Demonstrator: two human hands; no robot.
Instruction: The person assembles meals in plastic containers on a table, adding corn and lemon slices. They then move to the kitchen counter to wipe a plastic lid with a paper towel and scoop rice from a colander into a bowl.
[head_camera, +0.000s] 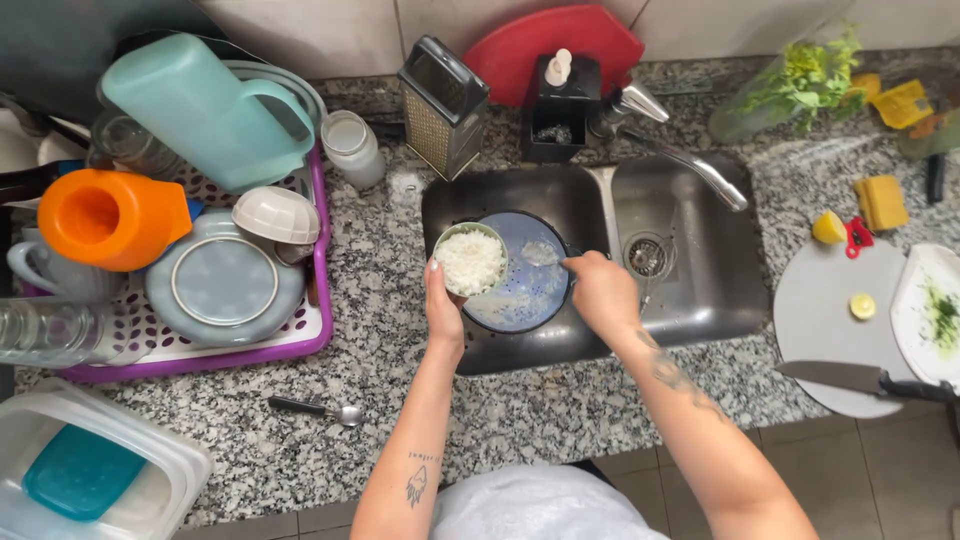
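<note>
Left hand (443, 305) clamped round small bowl of white rice (470, 260), held over sink (700, 300) w/ blue plate (520, 290) just under, right hand (603, 292) beside it gripping spoon (543, 254) over plate, hands apart, bench (560, 410) in front.

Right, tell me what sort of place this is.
A home kitchen, most likely: a stainless steel double sink set in a speckled granite counter, a purple dish rack of washed dishes, and a metal box grater.
</note>
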